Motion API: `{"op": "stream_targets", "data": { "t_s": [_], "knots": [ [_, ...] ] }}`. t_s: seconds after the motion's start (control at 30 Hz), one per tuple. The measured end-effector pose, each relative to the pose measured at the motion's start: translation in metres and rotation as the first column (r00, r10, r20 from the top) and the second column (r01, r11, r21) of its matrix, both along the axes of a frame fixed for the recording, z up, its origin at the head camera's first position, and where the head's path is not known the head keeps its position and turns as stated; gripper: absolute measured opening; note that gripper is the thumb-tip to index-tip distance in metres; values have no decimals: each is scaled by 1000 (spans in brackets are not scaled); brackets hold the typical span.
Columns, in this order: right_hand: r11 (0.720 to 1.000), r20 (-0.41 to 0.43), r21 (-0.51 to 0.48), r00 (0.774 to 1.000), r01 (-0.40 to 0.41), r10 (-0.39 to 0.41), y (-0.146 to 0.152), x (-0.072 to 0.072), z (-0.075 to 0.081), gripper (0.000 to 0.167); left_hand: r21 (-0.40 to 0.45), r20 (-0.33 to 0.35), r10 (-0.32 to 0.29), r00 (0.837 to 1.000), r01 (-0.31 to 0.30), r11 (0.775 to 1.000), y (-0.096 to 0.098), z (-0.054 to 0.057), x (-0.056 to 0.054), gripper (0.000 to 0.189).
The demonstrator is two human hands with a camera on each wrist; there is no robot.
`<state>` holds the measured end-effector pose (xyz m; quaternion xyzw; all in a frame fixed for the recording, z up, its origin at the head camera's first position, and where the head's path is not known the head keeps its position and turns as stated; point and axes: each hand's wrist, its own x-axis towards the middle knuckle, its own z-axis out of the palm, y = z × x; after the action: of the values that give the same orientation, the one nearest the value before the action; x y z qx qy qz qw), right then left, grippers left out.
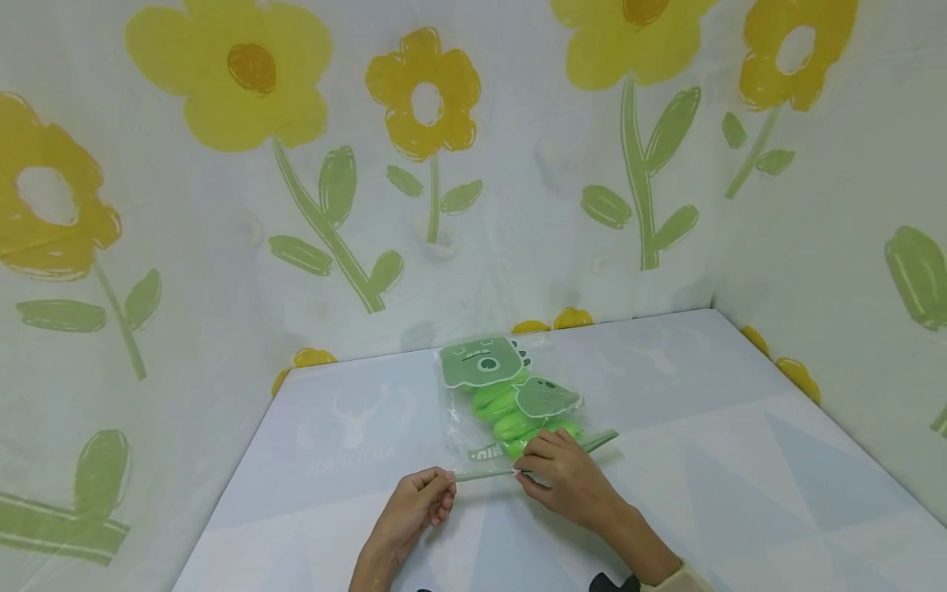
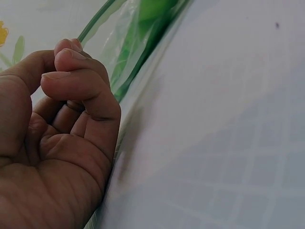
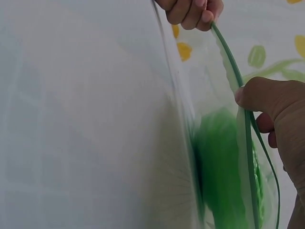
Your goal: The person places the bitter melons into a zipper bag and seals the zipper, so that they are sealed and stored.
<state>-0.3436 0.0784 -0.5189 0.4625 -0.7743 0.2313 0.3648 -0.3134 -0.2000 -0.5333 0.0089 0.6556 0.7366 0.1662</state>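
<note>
A clear zip bag (image 1: 481, 362) with green cartoon creature prints lies on the table, a bright green bundle (image 1: 510, 423) inside it. Along its near side runs a green zip strip (image 1: 484, 474). My left hand (image 1: 410, 514) pinches the strip's left end between thumb and fingertips, other fingers curled, as the left wrist view shows. Partway along the strip, my right hand (image 1: 570, 481) pinches it between thumb and fingers. In the right wrist view, the strip (image 3: 230, 59) is one line between the hands and parts into two edges beyond my right thumb (image 3: 248, 95).
The pale table (image 1: 296, 493) has faint printed triangles and deer-head marks. Behind and at both sides hangs a white cloth (image 1: 518, 238) with yellow flowers and green stems. A black object (image 1: 614, 582) shows by the right wrist at the bottom edge.
</note>
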Motion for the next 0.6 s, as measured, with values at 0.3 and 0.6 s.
{"op": "stream_targets", "data": {
  "t_s": [0.3,0.6],
  "knots": [
    [1000,23,-17,1000,9,-9,4,1,-2,20,-4,-15,-16,1000,16,1000,0,-1,0,25],
    [1000,64,-21,998,22,-21,9,3,-3,18,-13,-23,-15,1000,14,1000,0,1,2,25]
  ]
}}
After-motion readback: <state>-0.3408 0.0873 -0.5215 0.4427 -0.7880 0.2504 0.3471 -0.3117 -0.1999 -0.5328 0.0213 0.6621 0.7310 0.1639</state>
